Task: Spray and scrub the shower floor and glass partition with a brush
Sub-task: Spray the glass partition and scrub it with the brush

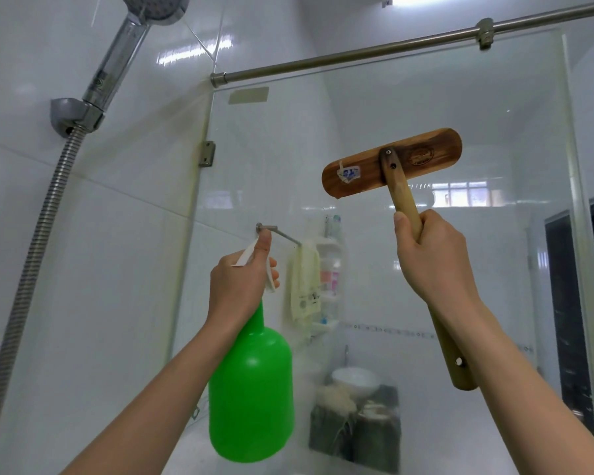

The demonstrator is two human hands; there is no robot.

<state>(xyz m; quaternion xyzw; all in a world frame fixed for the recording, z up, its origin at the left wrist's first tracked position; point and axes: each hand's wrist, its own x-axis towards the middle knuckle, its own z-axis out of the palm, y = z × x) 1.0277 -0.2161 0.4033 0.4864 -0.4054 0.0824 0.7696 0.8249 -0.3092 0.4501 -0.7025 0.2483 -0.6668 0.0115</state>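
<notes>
— Fingers (439, 231) of our right hand (432, 262) curl round the brush (391, 162) handle, wooden head at twelve o'clock, before the glass partition (443, 97).
— And our left hand (237, 286), at nine o'clock, grips the green spray bottle (251, 389) by its trigger.

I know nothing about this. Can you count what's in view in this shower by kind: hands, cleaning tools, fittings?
Hands: 2, left hand gripping the bottle, right hand gripping the brush handle
Cleaning tools: 2, green spray bottle, wooden brush
Shower fittings: 2, shower head, metal hose
Glass partition: 1
Total: 7
</notes>
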